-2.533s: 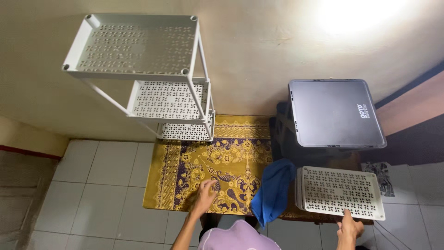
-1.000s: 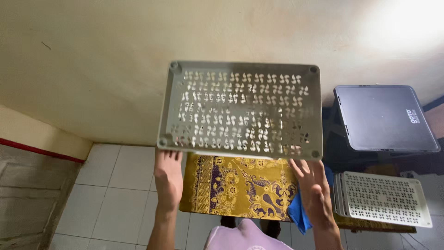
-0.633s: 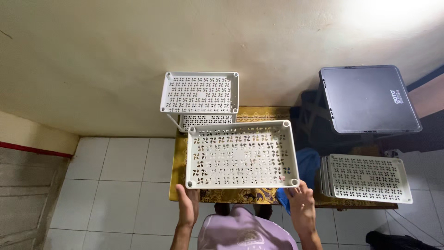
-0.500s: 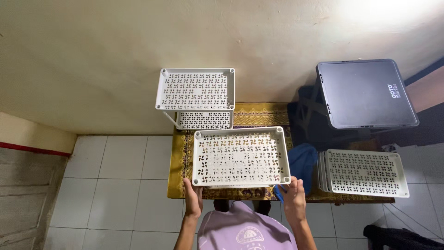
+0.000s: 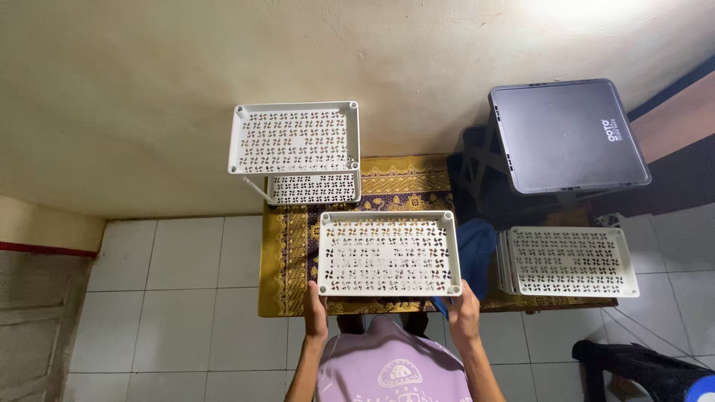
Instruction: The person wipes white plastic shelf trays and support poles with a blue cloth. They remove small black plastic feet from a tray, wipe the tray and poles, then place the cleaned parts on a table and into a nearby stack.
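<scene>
Lowering it since half a second ago, we are bringing the loose white perforated tray down and nearer to our body, level and open side up, over the patterned yellow rug. We are taking the rug as our landmark: at its far edge, against the wall, the white shelf rack is standing with two trays showing, one above the other. Off the rug's right side the dark grey box is sitting high, and nearer to us a stack of white trays is lying flat. Between that stack and the rug a blue cloth is hanging. Our left hand is keeping its grip on the tray's near left corner, and our right hand its grip on the near right corner.
</scene>
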